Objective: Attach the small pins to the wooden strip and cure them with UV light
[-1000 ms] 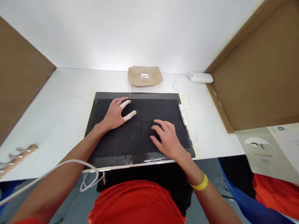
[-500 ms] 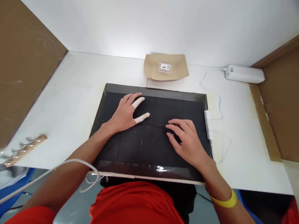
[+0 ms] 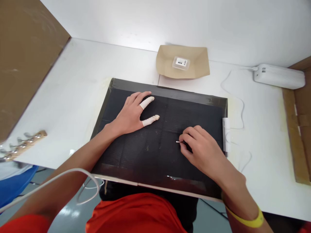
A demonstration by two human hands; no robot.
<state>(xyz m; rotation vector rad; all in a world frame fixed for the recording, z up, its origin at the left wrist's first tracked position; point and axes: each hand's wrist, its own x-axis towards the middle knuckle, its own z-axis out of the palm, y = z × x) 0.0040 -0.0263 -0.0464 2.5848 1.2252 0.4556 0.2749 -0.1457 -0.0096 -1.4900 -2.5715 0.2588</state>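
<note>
Right hand [image 3: 202,150] vs half a second ago: fingertips have been drawn together, and the view's been swung a bit, so the tray now sits further right.
Wooden strip [image 3: 25,146]: parked far left, lower half of the frame, shiny metal bits lined up along it.
White cable [image 3: 63,172]: looped across the lower left, over the left forearm.
Left hand [image 3: 130,113]: laid on the black mat [image 3: 141,155], left of centre, fingers spread; white covers [image 3: 150,120] are worn on thumb and index finger. Well apart from the right.
Small metal piece [image 3: 177,141]: pinched in the right fingertips just right of centre, left end poking out. Whether the mat's touched can't be told.
Cardboard tray [image 3: 165,61]: set upper right of centre, beyond the mat, with a labelled clear case [image 3: 181,63] inside.
White piece [image 3: 226,133]: placed along the mat's right edge.
White box [image 3: 278,77]: left at upper right, thin cord attached.
</note>
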